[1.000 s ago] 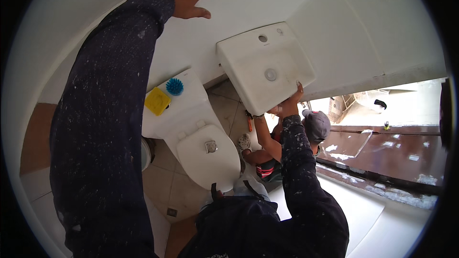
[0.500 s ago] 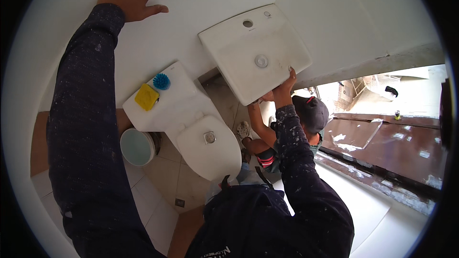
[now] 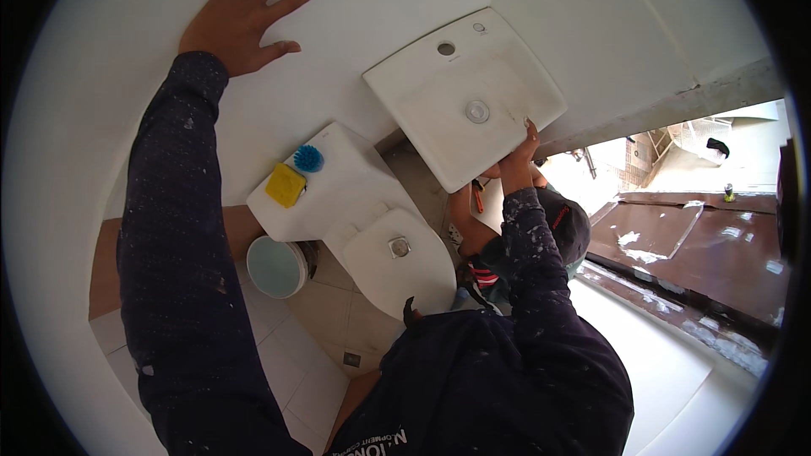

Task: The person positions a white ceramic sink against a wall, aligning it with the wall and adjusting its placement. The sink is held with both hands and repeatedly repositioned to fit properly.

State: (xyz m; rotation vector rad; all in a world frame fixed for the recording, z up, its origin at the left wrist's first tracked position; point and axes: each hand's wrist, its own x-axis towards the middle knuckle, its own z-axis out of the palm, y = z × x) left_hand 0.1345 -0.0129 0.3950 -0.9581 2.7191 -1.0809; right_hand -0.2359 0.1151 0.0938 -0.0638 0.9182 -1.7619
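Note:
A white rectangular washbasin point(image 3: 427, 118) stands against the wall at the upper middle, with a round drain and a tap hole. My right hand point(image 3: 517, 159) grips its near right edge, thumb on top and fingers hidden below. High on the left, my left hand point(image 3: 245, 17) lies flat on the white wall point(image 3: 355, 0), fingers spread and holding nothing. Beneath the basin crouches a co-worker in a dark cap point(image 3: 562, 224), whose arms reach up under it. An orange-handled tool point(image 3: 479, 197) shows by the co-worker's arm; its kind is unclear.
Left of the basin is a white toilet point(image 3: 380, 245). A yellow sponge point(image 3: 285, 185) and a round blue brush point(image 3: 308, 159) rest on its tank. A white bucket of water point(image 3: 277, 268) stands beside it. At right, a brown paint-spotted panel point(image 3: 676, 245) lies by an opening.
The whole view has shifted slightly. The co-worker's head has moved lower and the orange-handled tool has come into sight. My right hand keeps its grip on the basin; my left stays on the wall.

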